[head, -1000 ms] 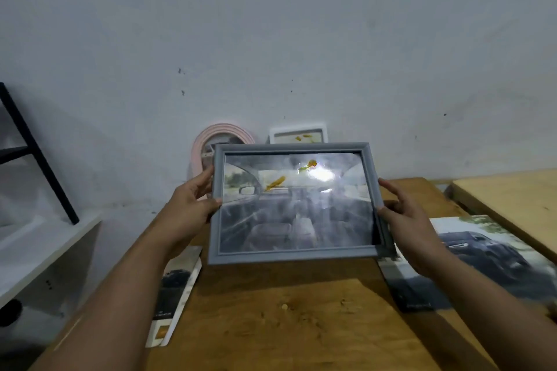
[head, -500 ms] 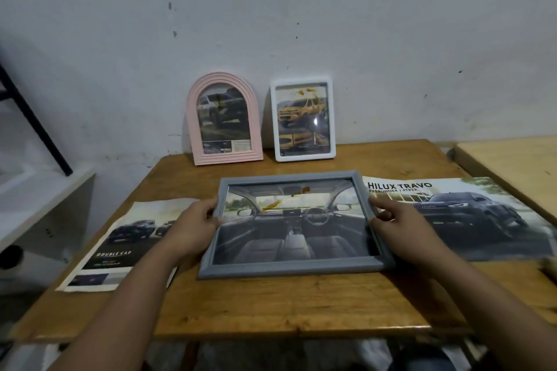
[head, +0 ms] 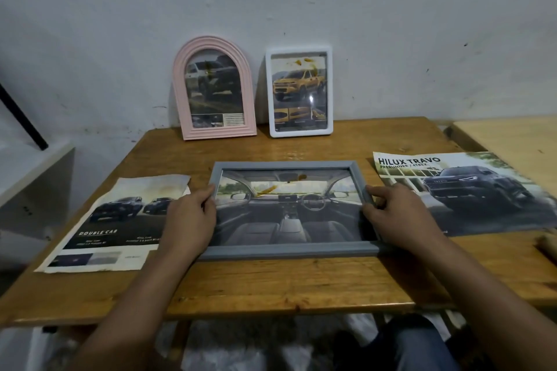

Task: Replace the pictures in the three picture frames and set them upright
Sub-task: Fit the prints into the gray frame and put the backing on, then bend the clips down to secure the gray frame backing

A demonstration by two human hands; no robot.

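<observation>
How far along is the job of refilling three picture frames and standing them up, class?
Done: the pink frame and white frame stand upright against the wall, each holding a picture. In hand: the left hand and right hand grip the grey frame, lying face up on the table with a picture inside. Left: standing it up.

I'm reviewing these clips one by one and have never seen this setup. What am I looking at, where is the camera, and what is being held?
There is no machine here: a person works with bare hands, and the one camera sits on their head, looking down at a wooden table. The left hand and right hand each have a grip on one side of a grey frame, which shows a car interior. A pink arched frame and a white frame stand against the wall. Loose car prints lie to the left and right.
</observation>
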